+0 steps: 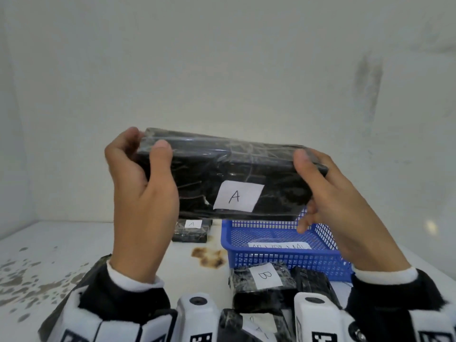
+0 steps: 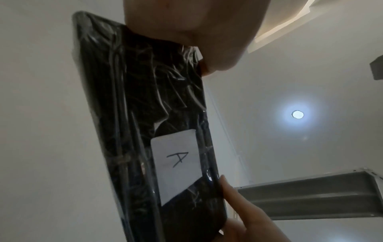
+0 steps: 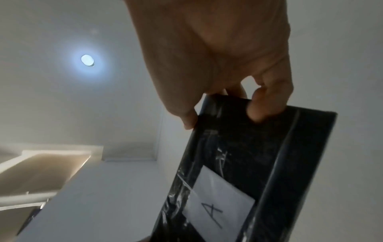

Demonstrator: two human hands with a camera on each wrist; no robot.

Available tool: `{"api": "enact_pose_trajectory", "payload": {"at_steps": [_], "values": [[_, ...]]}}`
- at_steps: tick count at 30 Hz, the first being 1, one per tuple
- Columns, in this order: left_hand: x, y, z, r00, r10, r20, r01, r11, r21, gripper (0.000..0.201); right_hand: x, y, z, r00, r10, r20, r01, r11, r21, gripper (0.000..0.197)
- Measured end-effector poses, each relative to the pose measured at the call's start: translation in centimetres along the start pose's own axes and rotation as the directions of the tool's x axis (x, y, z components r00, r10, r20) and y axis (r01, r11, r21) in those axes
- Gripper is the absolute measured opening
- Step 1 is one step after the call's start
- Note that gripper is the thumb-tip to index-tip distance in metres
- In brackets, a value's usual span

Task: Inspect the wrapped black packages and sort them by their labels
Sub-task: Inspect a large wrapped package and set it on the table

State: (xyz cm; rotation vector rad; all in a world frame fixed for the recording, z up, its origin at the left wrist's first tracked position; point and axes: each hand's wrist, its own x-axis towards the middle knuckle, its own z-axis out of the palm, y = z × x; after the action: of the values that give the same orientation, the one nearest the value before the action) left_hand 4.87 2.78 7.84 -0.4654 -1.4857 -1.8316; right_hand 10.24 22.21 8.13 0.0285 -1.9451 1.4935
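A black package (image 1: 217,174) wrapped in clear film is held up in front of me, its white label (image 1: 238,196) reading "A" turned toward me. My left hand (image 1: 140,174) grips its left end, thumb on the front face. My right hand (image 1: 328,183) grips the right end the same way. In the left wrist view the package (image 2: 136,104) and its label (image 2: 178,165) run lengthwise, and in the right wrist view the package (image 3: 257,163) hangs below my fingers (image 3: 267,101). On the table lie another "A" package (image 1: 191,230) and a "B" package (image 1: 264,280).
A blue mesh basket (image 1: 283,257) with a handwritten paper label stands on the white table (image 1: 74,248) under the held package. More black packages (image 1: 313,282) lie near the front edge. A brown stain (image 1: 209,256) marks the table. White walls close in behind and at left.
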Motion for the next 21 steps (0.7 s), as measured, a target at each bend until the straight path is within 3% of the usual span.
{"api": "enact_pose_trajectory", "payload": {"at_steps": [3,8,15,21], "values": [[0.1,0.0,-0.1,0.998,-0.048,0.047,0.044,0.995,0.089,0.036,0.3,-0.1,-0.5,1.000,-0.018,-0.008,0.019,0.988,0.155,0.038],[0.7,-0.1,-1.4,0.937,-0.074,0.342,0.057,0.996,0.062,0.036,0.4,-0.1,-2.0,0.994,-0.109,-0.031,0.113,0.975,0.192,0.032],[1.1,0.2,-1.5,0.962,-0.095,0.254,0.121,0.989,-0.089,0.030,0.1,-0.6,-2.9,0.979,-0.201,0.039,0.189,0.959,0.211,0.033],[0.8,0.8,-1.4,0.980,-0.093,0.174,0.118,0.983,-0.139,0.021,0.0,-0.4,-2.1,0.980,-0.199,0.030,0.190,0.965,0.179,0.037]]}}
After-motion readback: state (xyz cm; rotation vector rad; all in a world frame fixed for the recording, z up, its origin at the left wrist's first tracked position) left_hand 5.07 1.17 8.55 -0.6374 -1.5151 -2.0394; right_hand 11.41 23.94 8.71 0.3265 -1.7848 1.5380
